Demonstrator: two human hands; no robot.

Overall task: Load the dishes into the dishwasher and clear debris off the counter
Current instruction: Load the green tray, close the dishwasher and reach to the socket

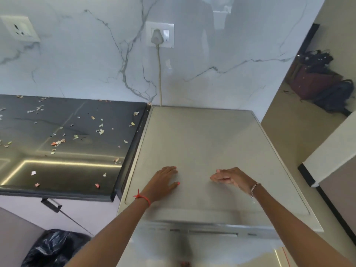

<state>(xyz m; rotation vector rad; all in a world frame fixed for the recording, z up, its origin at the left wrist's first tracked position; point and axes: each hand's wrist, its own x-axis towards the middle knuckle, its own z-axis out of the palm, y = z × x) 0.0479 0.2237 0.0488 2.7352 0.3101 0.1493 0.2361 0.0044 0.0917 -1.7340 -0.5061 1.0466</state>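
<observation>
A silver dishwasher (202,135) stands against the marble wall, its flat top facing me and its door shut. My left hand (163,182) rests flat on the top near the front, fingers spread, holding nothing. My right hand (229,178) hovers edge-on just to the right, fingers together and empty. To the left, the dark counter (63,162) is strewn with several small scraps of debris (57,142), pale, green and pink. No dishes are in view.
A black bin bag (55,247) sits on the floor at lower left under the counter. A plug and cable (159,60) run down the wall behind the dishwasher. Bags (323,83) lie on the floor at far right.
</observation>
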